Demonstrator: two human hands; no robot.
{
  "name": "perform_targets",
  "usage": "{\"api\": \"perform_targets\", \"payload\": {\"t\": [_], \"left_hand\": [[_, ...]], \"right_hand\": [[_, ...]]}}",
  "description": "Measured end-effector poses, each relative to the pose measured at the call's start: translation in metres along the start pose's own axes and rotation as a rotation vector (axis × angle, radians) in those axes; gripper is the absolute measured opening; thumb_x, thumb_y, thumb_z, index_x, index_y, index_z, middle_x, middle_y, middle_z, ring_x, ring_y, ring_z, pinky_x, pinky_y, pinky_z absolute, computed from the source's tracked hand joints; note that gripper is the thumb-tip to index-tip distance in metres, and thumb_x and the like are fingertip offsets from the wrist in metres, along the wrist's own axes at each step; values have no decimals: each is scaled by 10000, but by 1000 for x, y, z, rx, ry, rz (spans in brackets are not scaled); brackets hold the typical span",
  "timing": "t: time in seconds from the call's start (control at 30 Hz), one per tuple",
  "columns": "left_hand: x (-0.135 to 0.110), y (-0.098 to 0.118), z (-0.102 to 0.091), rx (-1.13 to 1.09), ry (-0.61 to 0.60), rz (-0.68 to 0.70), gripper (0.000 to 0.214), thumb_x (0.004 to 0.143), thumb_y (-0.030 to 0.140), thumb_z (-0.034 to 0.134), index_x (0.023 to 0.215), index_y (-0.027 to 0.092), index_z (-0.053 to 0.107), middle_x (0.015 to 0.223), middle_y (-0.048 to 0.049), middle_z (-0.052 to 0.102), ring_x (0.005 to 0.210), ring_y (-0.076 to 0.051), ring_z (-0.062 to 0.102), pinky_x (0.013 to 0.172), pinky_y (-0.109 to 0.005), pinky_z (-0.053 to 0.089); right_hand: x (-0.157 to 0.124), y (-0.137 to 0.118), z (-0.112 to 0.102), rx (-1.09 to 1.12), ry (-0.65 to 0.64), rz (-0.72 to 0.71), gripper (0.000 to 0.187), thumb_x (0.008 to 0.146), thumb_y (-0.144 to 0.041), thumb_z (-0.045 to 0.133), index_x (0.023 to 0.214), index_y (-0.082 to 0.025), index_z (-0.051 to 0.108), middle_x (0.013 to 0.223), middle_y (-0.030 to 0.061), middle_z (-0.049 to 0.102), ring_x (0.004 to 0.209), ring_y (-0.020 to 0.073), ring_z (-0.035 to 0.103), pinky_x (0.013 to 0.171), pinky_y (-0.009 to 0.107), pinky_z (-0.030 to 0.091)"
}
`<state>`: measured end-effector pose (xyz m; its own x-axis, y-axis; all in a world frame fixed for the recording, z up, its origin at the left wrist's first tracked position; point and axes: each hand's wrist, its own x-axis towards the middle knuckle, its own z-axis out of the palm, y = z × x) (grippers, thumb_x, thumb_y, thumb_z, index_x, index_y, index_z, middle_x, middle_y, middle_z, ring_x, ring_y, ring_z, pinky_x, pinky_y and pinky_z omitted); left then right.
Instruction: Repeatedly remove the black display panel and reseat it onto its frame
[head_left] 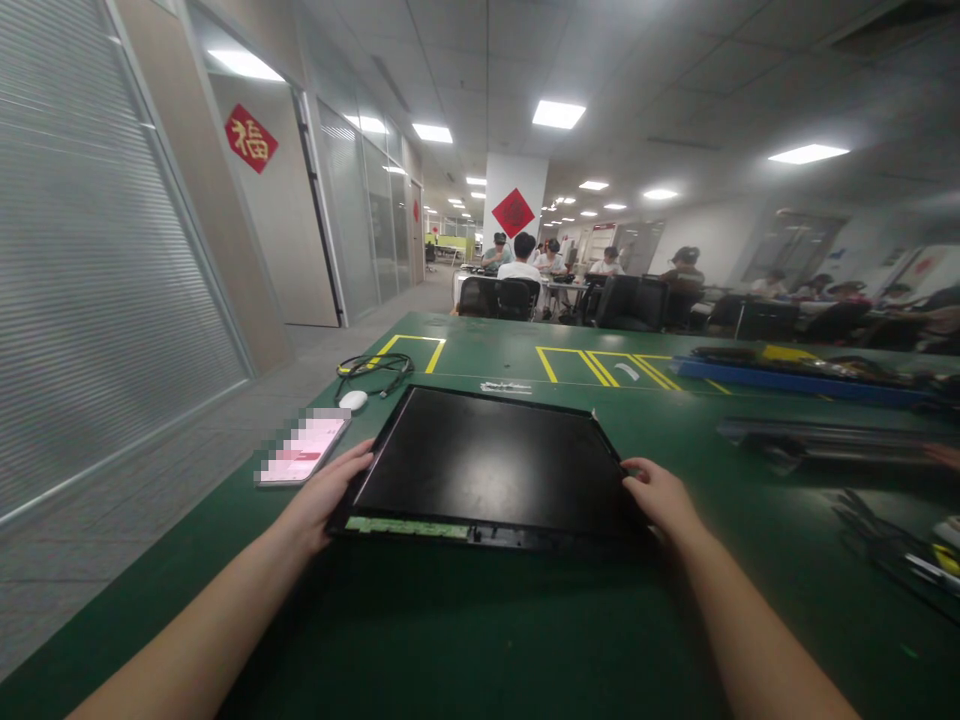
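Between my two hands is a flat black display panel (495,455), its dark screen face up, tilted a little toward me. A green circuit strip (409,527) shows along the left part of its near edge. My left hand (324,497) grips the panel's left side, thumb on the edge and the other fingers hidden beneath. On the opposite side my right hand (660,500) pinches the right edge, its fingertips curled around the frame. Whether the panel rests on the green table (480,640) or is slightly lifted, I cannot tell.
A phone (304,448), a white mouse (353,400) and a coiled black cable (375,370) lie left. Beyond the panel are small white pieces (505,387) and yellow tape outlines. To the right lie a blue tray (802,380), a dark long part (825,440) and cables (892,560). People sit farther back.
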<state>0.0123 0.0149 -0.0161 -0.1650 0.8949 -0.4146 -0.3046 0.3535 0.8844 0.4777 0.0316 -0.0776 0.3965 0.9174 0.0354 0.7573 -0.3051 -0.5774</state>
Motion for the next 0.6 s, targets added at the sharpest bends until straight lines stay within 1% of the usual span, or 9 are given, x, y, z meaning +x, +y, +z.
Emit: {"api": "perform_targets", "payload": {"t": [0.13, 0.3, 0.37, 0.47, 0.53, 0.6], "left_hand": [[4, -2, -1, -11, -10, 2, 555, 943, 135, 569, 1482, 225, 475, 706, -48, 763, 527, -245, 737, 431, -306, 576], [2, -3, 1, -17, -15, 7, 559, 927, 94, 574, 1470, 182, 476, 680, -57, 756, 505, -246, 728, 436, -305, 579], [1, -3, 2, -11, -25, 13, 632, 906, 64, 593, 1501, 202, 432, 673, -49, 753, 497, -247, 726, 438, -308, 580], [1, -4, 0, -19, -55, 40, 741, 884, 29, 610, 1542, 271, 368, 665, -28, 748, 491, -247, 723, 439, -311, 580], [2, -5, -1, -39, -75, 38, 746, 887, 41, 619, 1543, 295, 371, 683, -24, 752, 502, -242, 727, 456, -315, 590], [4, -5, -3, -52, -100, 19, 734, 878, 87, 668, 1528, 298, 402, 730, -26, 765, 515, -228, 731, 472, -306, 599]], "right_hand": [[-1, -3, -1, -57, -24, -21, 386, 808, -267, 523, 1126, -232, 739, 831, 29, 706, 783, 198, 640, 664, 294, 424], [1, 0, 1, -62, -43, -30, 419, 811, -277, 531, 1163, -216, 749, 966, 55, 745, 857, 214, 660, 699, 295, 457], [1, 0, 1, -67, -37, -52, 424, 808, -282, 538, 1164, -210, 755, 999, 68, 750, 878, 220, 666, 704, 294, 468], [-1, -1, 0, -98, -31, -69, 434, 805, -282, 543, 1174, -199, 756, 988, 78, 751, 880, 223, 671, 706, 293, 474], [-2, -3, 0, -119, -29, -69, 436, 806, -282, 545, 1180, -198, 754, 977, 77, 750, 877, 222, 673, 710, 293, 476], [-3, -4, 0, -130, -24, -76, 433, 810, -280, 545, 1180, -198, 753, 984, 77, 749, 879, 220, 674, 718, 291, 478]]}}
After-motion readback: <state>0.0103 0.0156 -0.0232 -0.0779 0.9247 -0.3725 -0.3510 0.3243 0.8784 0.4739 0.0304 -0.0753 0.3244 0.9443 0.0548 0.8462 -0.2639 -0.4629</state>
